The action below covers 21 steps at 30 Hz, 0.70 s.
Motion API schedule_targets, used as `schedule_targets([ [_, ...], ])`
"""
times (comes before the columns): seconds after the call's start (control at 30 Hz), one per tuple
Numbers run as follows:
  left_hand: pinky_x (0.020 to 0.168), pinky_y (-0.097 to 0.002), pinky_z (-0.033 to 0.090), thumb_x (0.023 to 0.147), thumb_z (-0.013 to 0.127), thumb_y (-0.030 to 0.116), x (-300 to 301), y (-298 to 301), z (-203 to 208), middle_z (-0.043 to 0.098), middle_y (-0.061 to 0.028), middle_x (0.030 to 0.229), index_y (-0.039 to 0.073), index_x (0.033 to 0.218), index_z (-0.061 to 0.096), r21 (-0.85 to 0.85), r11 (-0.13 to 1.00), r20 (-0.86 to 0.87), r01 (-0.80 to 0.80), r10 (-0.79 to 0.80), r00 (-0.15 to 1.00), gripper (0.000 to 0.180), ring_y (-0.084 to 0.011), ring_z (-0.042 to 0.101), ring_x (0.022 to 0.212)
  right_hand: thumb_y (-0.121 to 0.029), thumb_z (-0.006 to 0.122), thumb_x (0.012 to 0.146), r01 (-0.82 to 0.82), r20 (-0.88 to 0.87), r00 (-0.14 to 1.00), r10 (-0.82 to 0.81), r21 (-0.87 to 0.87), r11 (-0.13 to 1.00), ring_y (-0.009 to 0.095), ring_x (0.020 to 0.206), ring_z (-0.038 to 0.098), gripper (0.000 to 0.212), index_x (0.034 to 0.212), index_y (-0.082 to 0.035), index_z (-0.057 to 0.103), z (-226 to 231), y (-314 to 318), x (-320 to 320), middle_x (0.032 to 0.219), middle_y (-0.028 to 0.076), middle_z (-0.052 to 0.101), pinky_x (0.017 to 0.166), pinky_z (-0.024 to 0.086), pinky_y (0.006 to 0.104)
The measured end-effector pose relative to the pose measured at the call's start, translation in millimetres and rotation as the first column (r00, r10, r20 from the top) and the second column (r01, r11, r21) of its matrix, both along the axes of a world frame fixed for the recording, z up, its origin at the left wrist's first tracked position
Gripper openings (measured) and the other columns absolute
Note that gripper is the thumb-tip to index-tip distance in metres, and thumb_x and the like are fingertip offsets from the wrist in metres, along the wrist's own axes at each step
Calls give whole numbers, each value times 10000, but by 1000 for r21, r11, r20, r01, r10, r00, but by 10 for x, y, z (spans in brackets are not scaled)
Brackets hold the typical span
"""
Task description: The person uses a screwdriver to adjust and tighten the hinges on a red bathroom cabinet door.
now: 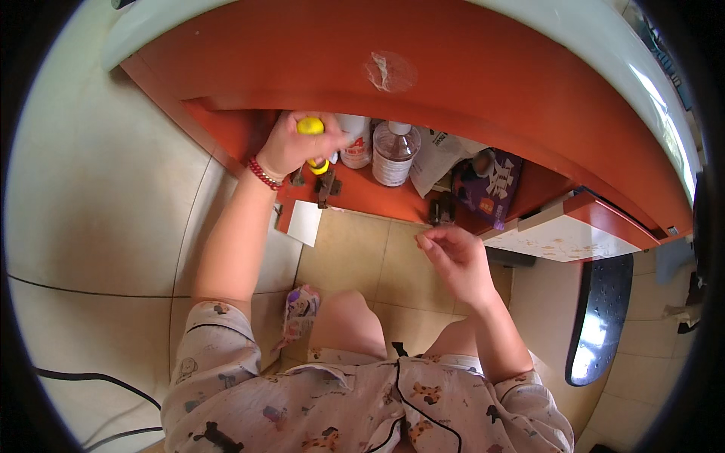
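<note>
My left hand [298,145] is at the left end of the open red cabinet, closed around a yellow object with a black band [310,126]. It looks like a short tool handle, and my fingers cover its middle. Just below it, a dark metal hinge [326,186] sits on the cabinet's lower edge. In front of the opening, my right hand [458,264] holds its thumb and fingertips together; anything between them is too small to make out. A second dark hinge [441,209] lies just beyond those fingertips.
Inside the cabinet stand a white bottle [356,143], a clear bottle [393,162], pale paper packaging [438,158] and a purple package [487,189]. A white-faced panel [570,230] juts out at right. A patterned slipper [300,313] and black cables [98,377] are lower left.
</note>
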<state>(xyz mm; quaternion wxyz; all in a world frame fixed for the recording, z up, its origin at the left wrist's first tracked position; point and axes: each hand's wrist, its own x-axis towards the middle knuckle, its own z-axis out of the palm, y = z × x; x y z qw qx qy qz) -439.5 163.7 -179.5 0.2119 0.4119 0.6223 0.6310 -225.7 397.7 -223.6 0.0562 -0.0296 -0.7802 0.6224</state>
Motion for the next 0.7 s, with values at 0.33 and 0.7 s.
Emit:
schedule_targets([
  [0.33, 517, -267, 426, 764, 589, 24, 223, 421, -156, 543, -45, 608, 22, 741, 527, 261, 334, 48, -906, 933, 357, 66, -122, 497, 511, -101, 609, 862, 23, 54, 998, -14, -163, 986, 52, 717, 572, 143, 911, 33, 624, -304, -126, -83, 779, 25, 637, 635, 463, 203],
  [0.7, 501, -209, 391, 719, 694, 35, 348, 530, -52, 539, -7, 583, 19, 640, 516, 28, 891, -386, -453, 428, 817, 195, -54, 500, 546, -103, 603, 867, 107, 129, 988, -88, -148, 983, 88, 747, 607, 154, 913, 43, 612, -529, 138, 321, 802, 53, 648, 690, 491, 215],
])
